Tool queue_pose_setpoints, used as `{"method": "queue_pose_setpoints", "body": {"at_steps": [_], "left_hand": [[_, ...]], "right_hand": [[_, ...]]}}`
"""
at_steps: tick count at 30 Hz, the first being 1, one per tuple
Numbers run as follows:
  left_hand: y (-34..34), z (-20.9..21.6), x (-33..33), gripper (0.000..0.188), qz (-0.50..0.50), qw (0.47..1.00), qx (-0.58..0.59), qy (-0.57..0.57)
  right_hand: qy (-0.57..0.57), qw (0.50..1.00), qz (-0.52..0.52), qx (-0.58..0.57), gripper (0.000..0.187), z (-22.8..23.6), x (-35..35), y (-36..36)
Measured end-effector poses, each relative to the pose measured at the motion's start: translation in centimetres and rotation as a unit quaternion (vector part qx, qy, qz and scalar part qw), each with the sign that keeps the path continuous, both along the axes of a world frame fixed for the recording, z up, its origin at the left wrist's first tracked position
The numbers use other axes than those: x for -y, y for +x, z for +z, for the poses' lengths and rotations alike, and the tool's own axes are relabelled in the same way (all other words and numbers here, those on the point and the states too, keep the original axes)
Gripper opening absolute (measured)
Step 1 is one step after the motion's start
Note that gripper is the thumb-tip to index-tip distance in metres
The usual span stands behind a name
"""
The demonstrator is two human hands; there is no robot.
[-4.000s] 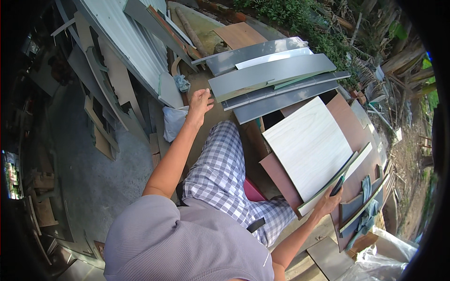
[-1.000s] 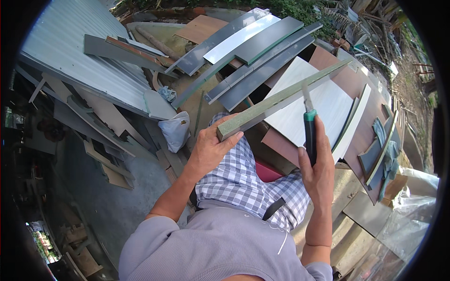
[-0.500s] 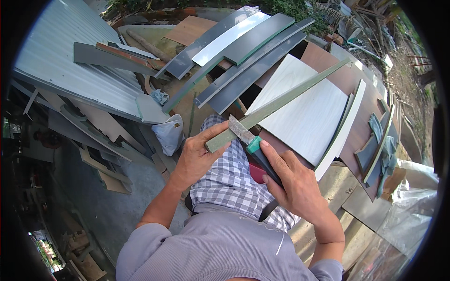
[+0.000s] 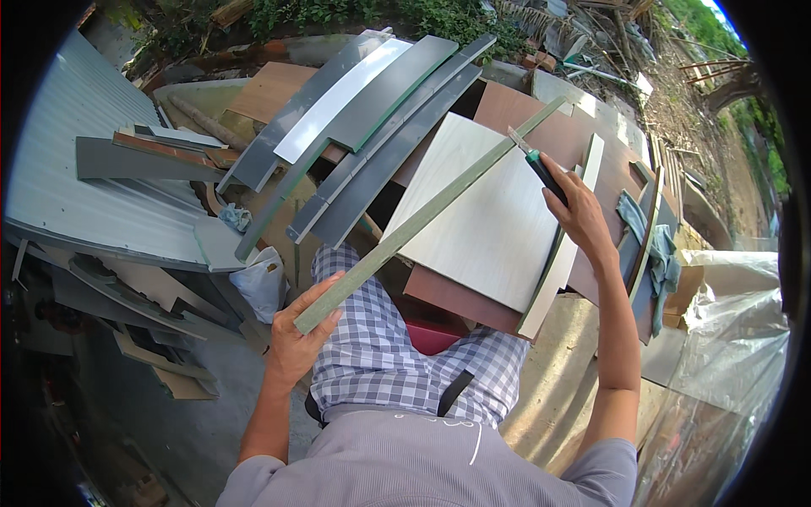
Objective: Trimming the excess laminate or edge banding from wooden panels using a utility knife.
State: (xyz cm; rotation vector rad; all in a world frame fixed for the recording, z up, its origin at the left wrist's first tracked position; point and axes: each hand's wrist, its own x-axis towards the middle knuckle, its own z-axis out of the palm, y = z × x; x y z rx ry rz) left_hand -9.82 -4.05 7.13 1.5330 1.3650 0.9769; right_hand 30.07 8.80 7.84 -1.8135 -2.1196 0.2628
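My left hand point(image 4: 297, 338) grips the near end of a long thin green strip point(image 4: 422, 221) that slants up to the right across a pale rectangular board point(image 4: 481, 220). Further up the strip, my right hand point(image 4: 583, 215) is stretched out and holds a utility knife point(image 4: 534, 162) with a black and green handle. The blade tip rests against the strip's far part. The pale board lies on brown boards point(image 4: 549, 127) over my checked-trousered lap.
Several long grey and white strips point(image 4: 363, 118) lean in a stack at the top centre. Corrugated metal sheeting point(image 4: 76, 169) fills the left. A white plastic bag point(image 4: 263, 283) lies by my left knee. Teal cloths point(image 4: 655, 245) and clear plastic sheeting point(image 4: 735, 338) are at the right.
My right hand has run the knife from the strip's near end, by my left hand, up toward its far end. The left hand keeps its hold on the strip.
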Motion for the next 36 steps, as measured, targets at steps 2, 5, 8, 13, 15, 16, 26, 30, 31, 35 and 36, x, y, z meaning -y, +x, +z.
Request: {"method": "queue_pose_setpoints", "body": {"at_steps": [2, 5, 8, 13, 15, 16, 26, 30, 31, 35, 36], "left_hand": [[-0.1, 0.1, -0.2, 0.042, 0.004, 1.0, 0.002, -0.012], [-0.5, -0.3, -0.2, 0.043, 0.004, 1.0, 0.023, -0.014], [-0.7, -0.5, -0.1, 0.044, 0.013, 0.999, 0.022, -0.033], [-0.8, -1.5, 0.3, 0.04, 0.027, 0.998, 0.046, -0.035], [-0.9, -1.9, 0.3, 0.039, 0.037, 0.998, 0.04, -0.031], [-0.9, -2.1, 0.3, 0.036, 0.056, 0.996, 0.042, -0.061], [0.0, -3.2, 0.6, 0.027, 0.119, 0.971, 0.182, -0.104], [0.3, -4.2, 1.0, 0.036, 0.108, 0.949, 0.263, -0.137], [0.4, -4.4, 1.2, 0.036, 0.108, 0.949, 0.261, -0.139], [0.8, -5.0, 2.5, 0.048, 0.116, 0.902, 0.362, -0.204], [1.0, -5.1, 2.6, 0.051, 0.114, 0.886, 0.391, -0.224]], "right_hand": [[-0.017, 1.0, -0.022, 0.0, 0.054, -0.2, -2.6, 2.1], [-0.012, 0.999, -0.041, 0.007, 0.053, -1.5, -6.5, 5.7], [-0.007, 0.998, -0.058, -0.006, 0.052, -3.1, -10.0, 8.8], [0.006, 0.991, -0.131, -0.026, 0.053, -5.7, -14.6, 13.7], [-0.022, 0.99, -0.14, 0.014, 0.054, -7.3, -15.2, 14.6], [0.01, 0.986, -0.168, -0.022, 0.054, -8.3, -14.8, 14.8], [0.041, 0.951, -0.157, -0.262, 0.052, -7.8, -1.5, 0.9], [-0.014, 0.939, -0.179, -0.293, 0.054, -7.2, 4.9, -2.2], [-0.016, 0.936, -0.178, -0.303, 0.054, -7.2, 6.1, -2.8], [-0.097, 0.919, -0.211, -0.319, 0.054, -5.6, 10.7, -5.3], [-0.035, 0.934, -0.18, -0.307, 0.054, -6.7, 11.4, -5.3]]}}
